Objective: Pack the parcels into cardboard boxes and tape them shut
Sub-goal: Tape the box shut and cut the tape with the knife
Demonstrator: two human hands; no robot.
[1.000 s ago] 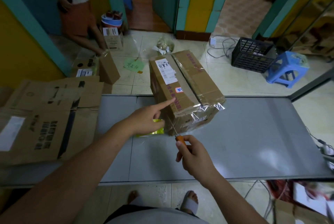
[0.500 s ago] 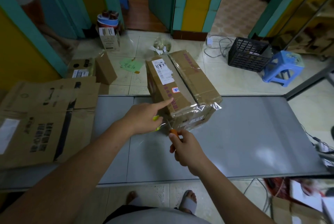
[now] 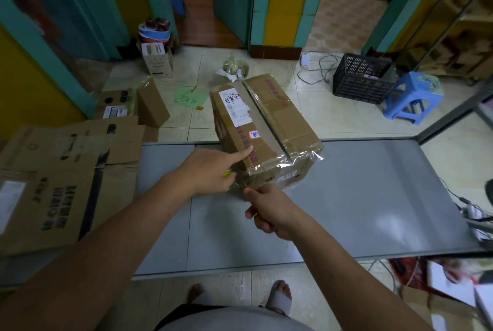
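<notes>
A long brown cardboard box (image 3: 277,117) with a white shipping label and clear tape along its top lies on the grey table (image 3: 373,192), its far end over the back edge. My left hand (image 3: 210,170) rests against the box's near left corner, forefinger stretched along the left side, with a yellow-green tape roll mostly hidden under the palm. My right hand (image 3: 272,210) is closed on an orange-handled knife (image 3: 249,188), whose tip sits at the loose clear tape on the box's near end. The blade itself is hidden.
Flattened cardboard boxes (image 3: 61,181) cover the table's left end. On the tiled floor beyond are small boxes (image 3: 152,104), a green paper note (image 3: 188,97), a black crate (image 3: 361,77) and a blue stool (image 3: 412,97). Cables lie at the right edge.
My right hand with the knife has moved up and forward to the box's near end. My left hand has slid in against the box, covering the yellow-green roll. A person at far left has left view.
</notes>
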